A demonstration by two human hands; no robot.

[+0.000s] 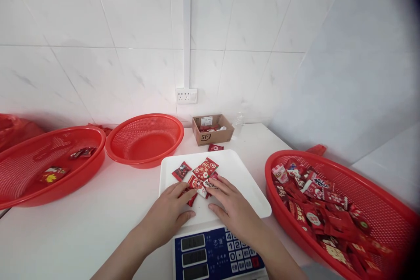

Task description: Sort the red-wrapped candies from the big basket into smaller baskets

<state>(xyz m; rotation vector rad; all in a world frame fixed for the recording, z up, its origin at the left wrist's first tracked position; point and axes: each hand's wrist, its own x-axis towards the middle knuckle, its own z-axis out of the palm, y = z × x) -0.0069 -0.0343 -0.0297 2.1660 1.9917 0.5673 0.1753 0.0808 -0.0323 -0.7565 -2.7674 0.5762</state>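
Observation:
A digital scale (213, 253) with a white weighing tray (239, 170) stands in front of me. Several red candy packets (203, 171) lie in a small pile on the tray. My left hand (169, 214) rests on the tray's near edge, fingers spread flat and touching the nearest packets. My right hand (234, 210) lies flat beside it, its fingertips on the pile. Neither hand grips anything.
A red mesh basket (387, 214) full of red packets sits at the right. An empty-looking red basket (144, 140) and another (49, 166) holding a few packets sit at the left. A small cardboard box (212, 129) stands by the tiled wall, one packet (215, 147) before it.

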